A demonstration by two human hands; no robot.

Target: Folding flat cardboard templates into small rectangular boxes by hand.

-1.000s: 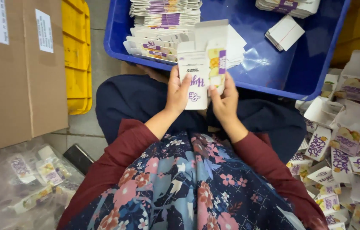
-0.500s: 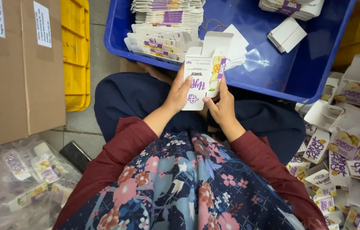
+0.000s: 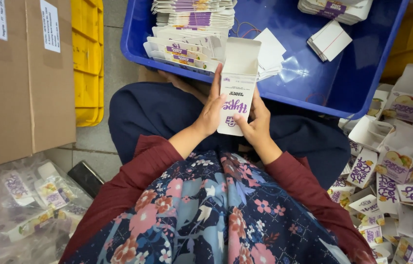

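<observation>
I hold a small white carton (image 3: 236,98) with purple lettering upright over my lap, its top flap open toward the blue tub. My left hand (image 3: 211,108) grips its left side, fingers stretched up along the edge. My right hand (image 3: 257,121) cups its right side and bottom. Just beyond the carton, flat stacked carton blanks (image 3: 187,34) lie in the blue plastic tub (image 3: 343,78).
A heap of folded white and purple cartons (image 3: 397,166) lies at my right. A large brown cardboard box (image 3: 16,78) stands at left beside a yellow crate (image 3: 88,58). A clear plastic bag of small packets (image 3: 30,205) lies at lower left.
The carton has turned in my hands: its fruit-printed side panel no longer shows and its front now faces me. Both hands shifted slightly lower on it.
</observation>
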